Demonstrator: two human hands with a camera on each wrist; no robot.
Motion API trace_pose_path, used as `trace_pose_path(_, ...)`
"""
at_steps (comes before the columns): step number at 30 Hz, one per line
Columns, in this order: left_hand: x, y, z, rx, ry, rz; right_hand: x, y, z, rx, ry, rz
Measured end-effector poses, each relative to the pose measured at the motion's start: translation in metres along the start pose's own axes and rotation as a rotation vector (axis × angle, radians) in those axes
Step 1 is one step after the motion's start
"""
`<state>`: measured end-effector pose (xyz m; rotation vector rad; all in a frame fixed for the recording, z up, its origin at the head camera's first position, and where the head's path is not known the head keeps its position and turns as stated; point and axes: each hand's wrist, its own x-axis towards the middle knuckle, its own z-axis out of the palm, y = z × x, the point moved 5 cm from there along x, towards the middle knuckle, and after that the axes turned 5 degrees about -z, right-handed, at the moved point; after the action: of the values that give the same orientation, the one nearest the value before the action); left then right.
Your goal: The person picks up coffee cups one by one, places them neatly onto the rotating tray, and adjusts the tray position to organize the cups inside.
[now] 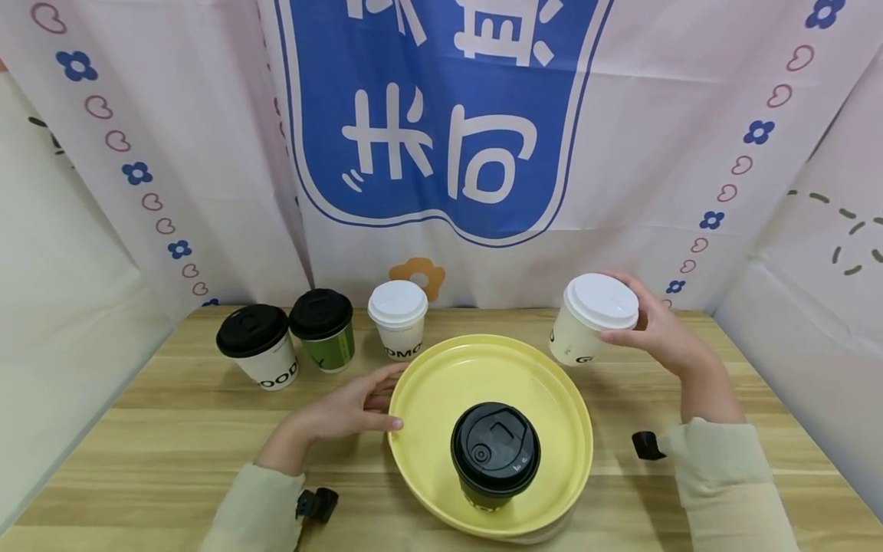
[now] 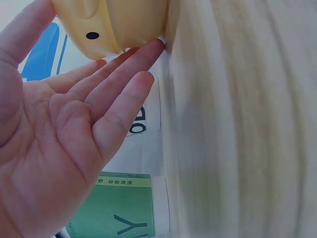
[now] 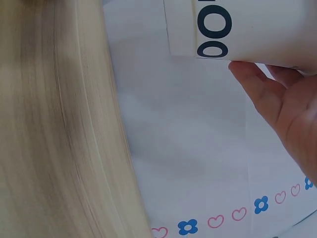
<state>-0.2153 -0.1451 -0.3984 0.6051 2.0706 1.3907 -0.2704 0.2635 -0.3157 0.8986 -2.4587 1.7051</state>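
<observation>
The right hand [image 1: 658, 333], right of centre in the head view, grips a white paper coffee cup [image 1: 599, 307] with a white lid, its fingers and thumb wrapped round the side. In the right wrist view the base of this cup, at the upper right, is raised clear of the wood-grain counter [image 1: 172, 437], and dark printed letters show on its wall.

The left hand [image 1: 352, 406], left of centre in the head view, rests against the left edge of a yellow round tray [image 1: 476, 360]. Its thumb touches the rim; in the left wrist view the other fingers are extended and relaxed against the tray's outer side, where a black dot shows, not curled round anything.

The tray sits at the lower centre of the head view, and a black-lidded cup [image 1: 495, 448] stands on the lower part of its surface.

Three more cups stand upright on the counter: a black-lidded white cup [image 1: 265, 349] at centre left, a black-lidded green cup [image 1: 324, 330] just beside it, and a small white-lidded cup [image 1: 398, 318] near the tray's upper left rim. Behind them hangs a pale curtain [image 1: 662, 153] with a blue emblem [image 1: 428, 199] at the top centre.
</observation>
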Motion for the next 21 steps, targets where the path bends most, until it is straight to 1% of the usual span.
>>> trace_pose_path(9,-0.001,0.001,0.001,0.016,-0.004,-0.007,-0.013,0.0,-0.001,0.008,0.034,0.007)
trace_pose_path(16,0.0,0.003,0.001,0.019,-0.025,0.029,-0.022,-0.003,-0.005,0.031,0.055,0.022)
trace_pose_path(21,0.001,0.002,0.001,0.018,-0.037,0.035,-0.024,-0.006,-0.005,0.02,0.04,0.029)
